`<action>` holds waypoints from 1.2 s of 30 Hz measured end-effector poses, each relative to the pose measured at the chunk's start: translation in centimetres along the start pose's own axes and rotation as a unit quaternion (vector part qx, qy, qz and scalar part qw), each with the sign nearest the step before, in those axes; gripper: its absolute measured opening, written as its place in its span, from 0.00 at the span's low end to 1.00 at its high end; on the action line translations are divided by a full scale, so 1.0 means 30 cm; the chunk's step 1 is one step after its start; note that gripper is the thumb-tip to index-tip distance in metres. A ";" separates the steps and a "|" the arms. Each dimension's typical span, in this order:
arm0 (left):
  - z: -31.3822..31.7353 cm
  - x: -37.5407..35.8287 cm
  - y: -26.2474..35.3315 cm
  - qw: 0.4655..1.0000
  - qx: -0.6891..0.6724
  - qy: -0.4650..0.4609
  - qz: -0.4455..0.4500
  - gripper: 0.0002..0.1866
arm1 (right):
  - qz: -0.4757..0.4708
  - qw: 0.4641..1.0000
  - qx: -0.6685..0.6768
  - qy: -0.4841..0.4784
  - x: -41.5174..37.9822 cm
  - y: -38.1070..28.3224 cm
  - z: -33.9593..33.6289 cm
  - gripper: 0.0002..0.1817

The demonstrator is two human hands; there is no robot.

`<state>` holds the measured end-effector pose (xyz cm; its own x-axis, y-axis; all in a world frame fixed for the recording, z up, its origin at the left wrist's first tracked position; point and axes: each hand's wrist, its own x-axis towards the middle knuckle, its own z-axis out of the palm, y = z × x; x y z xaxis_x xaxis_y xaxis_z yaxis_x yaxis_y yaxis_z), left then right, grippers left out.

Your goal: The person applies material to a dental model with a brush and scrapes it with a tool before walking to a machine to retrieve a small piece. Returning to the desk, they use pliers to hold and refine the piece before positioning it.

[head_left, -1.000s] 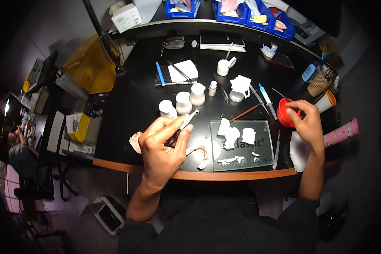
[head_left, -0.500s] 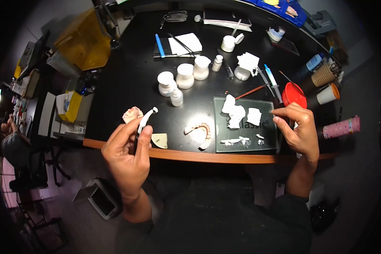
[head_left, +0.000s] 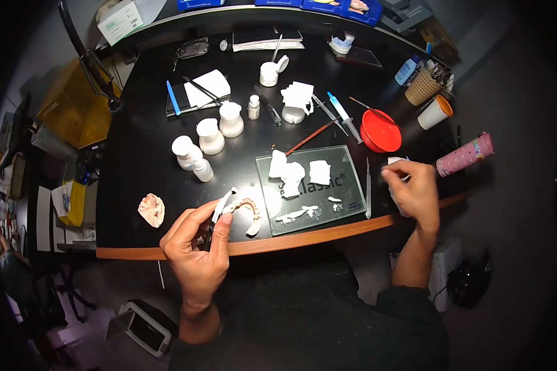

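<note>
My left hand (head_left: 198,247) is closed on a slim white piece with a small dark tip (head_left: 223,205). Part of it, and a black portion, are hidden by the fingers. Just behind the fingertips lies a horseshoe-shaped dental arch model (head_left: 255,217). My right hand (head_left: 414,191) hovers right of the glass slab (head_left: 353,162), thumb and forefinger pinched; whatever they hold, if anything, does not show. A white scrap (head_left: 396,160) shows behind its fingers. White folded tissues (head_left: 320,172) and small white pieces (head_left: 291,215) rest on the slab. A thin metal instrument (head_left: 368,188) lies along its right side.
White jars (head_left: 210,137) and small bottles (head_left: 203,170) stand left of centre. A pink model piece (head_left: 151,210) lies near the left front. Behind my right hand are a red bowl (head_left: 380,131), a syringe (head_left: 344,117), a paper cup (head_left: 435,112) and a pink bottle (head_left: 465,154).
The view has turned, so the bench items sit further left. My left hand is now closer to the arch model. My right hand's thumb and forefinger have come together.
</note>
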<state>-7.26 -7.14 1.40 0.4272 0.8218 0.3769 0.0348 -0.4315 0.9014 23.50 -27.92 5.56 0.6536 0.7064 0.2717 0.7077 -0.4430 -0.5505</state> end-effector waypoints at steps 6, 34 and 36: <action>0.007 0.005 -0.008 0.999 0.007 -0.031 0.043 0.10 | -0.109 0.993 -0.035 -0.041 0.073 -0.049 0.096 0.07; -0.028 0.020 -0.013 0.994 -0.103 -0.018 0.014 0.13 | -0.032 0.964 -0.258 -0.060 0.497 -0.038 0.394 0.07; -0.033 0.014 -0.011 0.995 -0.097 -0.028 -0.003 0.13 | -0.002 0.964 -0.258 -0.061 0.506 -0.045 0.399 0.07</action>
<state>-7.98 -6.29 1.48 0.4775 0.7998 0.3637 -0.1349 -0.3423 0.9299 29.25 -10.01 0.98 0.6357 0.7551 0.1603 0.7706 -0.6329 -0.0746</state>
